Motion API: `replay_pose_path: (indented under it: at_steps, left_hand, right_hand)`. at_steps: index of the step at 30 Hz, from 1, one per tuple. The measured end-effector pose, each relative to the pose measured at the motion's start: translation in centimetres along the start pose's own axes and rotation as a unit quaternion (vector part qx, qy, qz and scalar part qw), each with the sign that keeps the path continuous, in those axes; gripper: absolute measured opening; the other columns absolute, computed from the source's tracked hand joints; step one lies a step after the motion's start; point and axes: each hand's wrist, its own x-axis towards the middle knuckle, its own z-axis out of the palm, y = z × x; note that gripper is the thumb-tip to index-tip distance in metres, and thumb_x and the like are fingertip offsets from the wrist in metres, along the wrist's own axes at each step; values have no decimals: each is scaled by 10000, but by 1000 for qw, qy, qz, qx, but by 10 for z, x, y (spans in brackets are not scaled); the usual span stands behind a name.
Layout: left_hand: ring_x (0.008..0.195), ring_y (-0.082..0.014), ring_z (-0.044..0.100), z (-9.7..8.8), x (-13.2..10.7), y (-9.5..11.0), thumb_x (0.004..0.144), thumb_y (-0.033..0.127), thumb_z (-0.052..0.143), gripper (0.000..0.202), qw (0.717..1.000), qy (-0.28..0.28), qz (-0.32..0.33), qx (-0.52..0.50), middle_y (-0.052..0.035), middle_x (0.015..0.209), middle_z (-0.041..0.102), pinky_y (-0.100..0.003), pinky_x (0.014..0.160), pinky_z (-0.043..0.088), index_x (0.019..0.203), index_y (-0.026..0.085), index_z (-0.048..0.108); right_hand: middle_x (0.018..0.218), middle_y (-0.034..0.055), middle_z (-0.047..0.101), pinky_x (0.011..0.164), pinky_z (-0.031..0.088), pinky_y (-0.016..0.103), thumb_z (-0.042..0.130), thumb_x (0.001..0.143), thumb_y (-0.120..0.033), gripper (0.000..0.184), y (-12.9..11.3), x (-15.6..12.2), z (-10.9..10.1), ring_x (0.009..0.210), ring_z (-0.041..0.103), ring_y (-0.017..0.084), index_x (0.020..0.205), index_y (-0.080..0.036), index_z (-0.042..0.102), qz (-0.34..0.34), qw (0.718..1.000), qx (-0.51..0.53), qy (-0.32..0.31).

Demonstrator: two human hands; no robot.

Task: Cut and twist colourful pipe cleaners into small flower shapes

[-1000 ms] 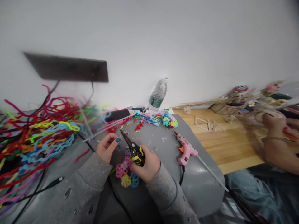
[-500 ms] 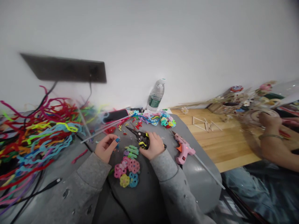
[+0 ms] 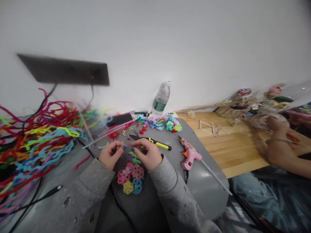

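My left hand (image 3: 111, 154) is closed in a pinch over the grey chair-like surface, its thumb against the fingers. Whatever sits between those fingertips is too small to make out. Facing it, a short gap away, my right hand (image 3: 147, 154) has its thumb and fingertips slightly apart, with nothing visible between them. Behind my right hand lie the pliers (image 3: 159, 143), with black jaws and yellow-black handles, partly hidden by the fingers. Below both hands rests a cluster of fuzzy pipe-cleaner flowers (image 3: 131, 176) in pink, yellow and blue, with green coils partly covered by my right hand.
Loose pipe cleaners (image 3: 51, 139) heap up at left, with black cables among them. A pink glue gun (image 3: 190, 155) lies right, a clear glue stick (image 3: 216, 176) behind it. A water bottle (image 3: 161, 100) stands by the wall. Another person's hand (image 3: 278, 126) works at the wooden table (image 3: 213, 155).
My right hand has let go of the pliers, which now lie on the grey surface. It has moved left, close to my left hand, which stays pinched in nearly the same place.
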Motion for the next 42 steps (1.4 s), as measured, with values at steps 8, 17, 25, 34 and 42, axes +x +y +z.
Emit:
replay_pose_path:
  at_steps: [8, 17, 25, 34, 42]
  left_hand:
    - [560, -112, 503, -4, 2, -2, 710, 289, 616, 141, 997, -62, 32, 39, 22, 596, 560, -214, 551, 387, 733, 150, 629]
    - [529, -109, 457, -1, -2, -4, 722, 344, 600, 191, 992, -57, 59, 100, 25, 566, 530, -222, 517, 342, 705, 156, 632]
    - [570, -124, 509, -16, 7, 0, 721, 337, 592, 180, 989, 18, 81, 124, 8, 628, 594, -235, 560, 397, 756, 165, 632]
    - [564, -126, 539, -30, 18, 0, 726, 338, 581, 181, 971, 104, 101, 190, 6, 647, 616, -227, 523, 417, 776, 172, 633]
    - [674, -181, 583, -16, 22, -6, 732, 263, 554, 161, 899, -100, 188, 383, -35, 693, 638, -299, 630, 435, 738, 187, 696]
  right_hand:
    - [681, 28, 674, 569, 468, 232, 613, 732, -199, 52, -5, 1, 15, 607, 612, 133, 731, -161, 648, 46, 991, 126, -3]
    - [614, -20, 534, 494, 363, 211, 585, 725, -253, 91, 2, 3, 14, 520, 468, 94, 709, -168, 558, 89, 977, 187, -54]
    - [567, -28, 487, 495, 360, 227, 553, 732, -335, 154, 25, 9, 1, 513, 454, 112, 735, -181, 544, 103, 980, 168, 18]
    - [594, -3, 550, 527, 424, 248, 554, 724, -348, 161, 54, 12, 4, 545, 510, 135, 733, -188, 541, 131, 977, 161, 51]
    - [650, 11, 533, 545, 388, 250, 504, 767, -300, 128, 51, 11, 11, 591, 488, 143, 763, -180, 549, 73, 991, 105, 35]
